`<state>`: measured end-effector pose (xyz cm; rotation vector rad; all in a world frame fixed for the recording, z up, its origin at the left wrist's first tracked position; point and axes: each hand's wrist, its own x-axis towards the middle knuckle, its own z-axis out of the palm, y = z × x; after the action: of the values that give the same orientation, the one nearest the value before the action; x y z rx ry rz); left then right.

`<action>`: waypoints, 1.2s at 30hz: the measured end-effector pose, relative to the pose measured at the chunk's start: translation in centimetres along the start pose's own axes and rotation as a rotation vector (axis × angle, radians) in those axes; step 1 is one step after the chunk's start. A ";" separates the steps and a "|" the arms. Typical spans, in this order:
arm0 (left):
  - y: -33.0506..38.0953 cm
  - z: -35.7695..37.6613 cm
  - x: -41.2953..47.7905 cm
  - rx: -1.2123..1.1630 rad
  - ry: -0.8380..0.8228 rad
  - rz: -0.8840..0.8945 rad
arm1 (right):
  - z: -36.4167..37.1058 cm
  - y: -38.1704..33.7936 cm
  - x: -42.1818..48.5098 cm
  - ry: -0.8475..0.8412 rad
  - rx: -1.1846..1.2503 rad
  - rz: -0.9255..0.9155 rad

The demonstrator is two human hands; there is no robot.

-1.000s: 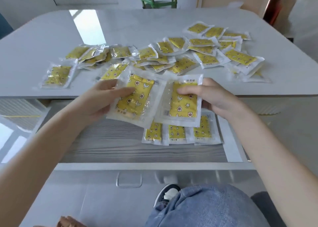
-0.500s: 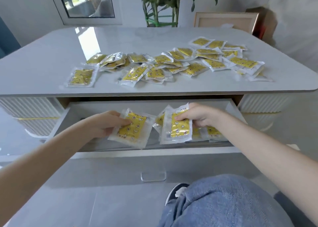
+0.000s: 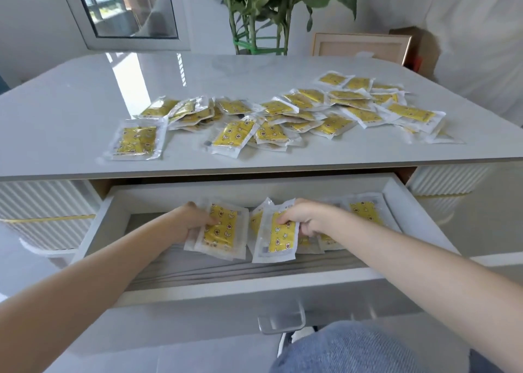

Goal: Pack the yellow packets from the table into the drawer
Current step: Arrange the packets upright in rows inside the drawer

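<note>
Both hands reach into the open drawer (image 3: pixel 119 203). The left hand (image 3: pixel 195 222) grips one yellow packet (image 3: pixel 222 232), the right hand (image 3: pixel 304 217) pinches another (image 3: pixel 278 238), fingers curled round each. More packets (image 3: pixel 283 118) lie scattered on the table (image 3: pixel 85 104).

Bright daylight came from the window (image 3: pixel 133 7) far beyond the left hand (image 3: pixel 195 221) and laid a white glare streak on the glossy table (image 3: pixel 70 112). Dark shadow sat at the back of the drawer (image 3: pixel 99 227), just beyond the right hand (image 3: pixel 307 217). The wide lens bowed the table's edges, and the near forearms looked soft.
</note>
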<state>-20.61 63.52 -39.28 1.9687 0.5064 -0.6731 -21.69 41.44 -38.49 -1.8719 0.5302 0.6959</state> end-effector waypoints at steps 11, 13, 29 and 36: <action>-0.8 0.4 0.9 0.117 0.101 0.015 | -1.1 0.3 0.4 0.148 -0.231 -0.050; -1.1 -0.2 0.9 0.151 0.124 0.011 | -1.5 0.5 0.3 0.128 -0.257 -0.026; -1.0 -0.2 -1.6 1.037 0.215 0.357 | -1.2 0.7 -0.6 0.067 -0.277 -0.074; -1.0 2.9 -1.3 1.279 -0.214 0.591 | -3.5 0.7 0.6 0.176 -0.410 -0.139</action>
<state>-22.85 61.33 -40.23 2.9224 -0.8588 -0.8878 -20.88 37.89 -38.28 -2.3456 0.3824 0.5803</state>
